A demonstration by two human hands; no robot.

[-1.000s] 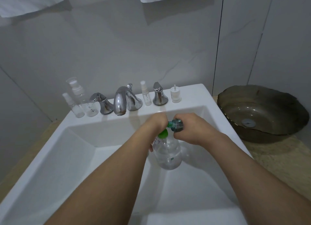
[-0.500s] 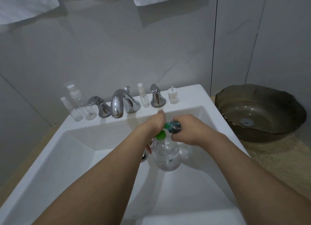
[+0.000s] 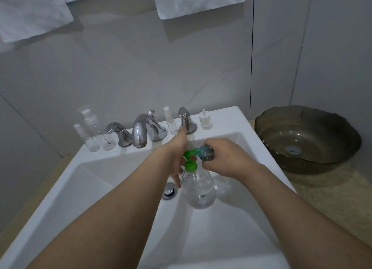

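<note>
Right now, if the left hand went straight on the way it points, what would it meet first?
Probably the right tap handle: the left hand has a fingertip near its base, though depth is unclear.

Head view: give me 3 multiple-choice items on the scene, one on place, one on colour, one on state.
1. Where is the large clear bottle?
A. on a wall shelf
B. in the basin of the white sink
C. on the floor

2. What colour is the fitting on its neck?
A. red
B. yellow
C. green

3. How does the right hand hold the small bluish bottle?
A. tipped, mouth toward the fitting
B. upright, mouth up
C. not at all, the hand is open

Key:
1 B, the left hand grips it beside the drain.
2 C, it shows bright green against the clear plastic.
3 A, it lies sideways in curled fingers.
</note>
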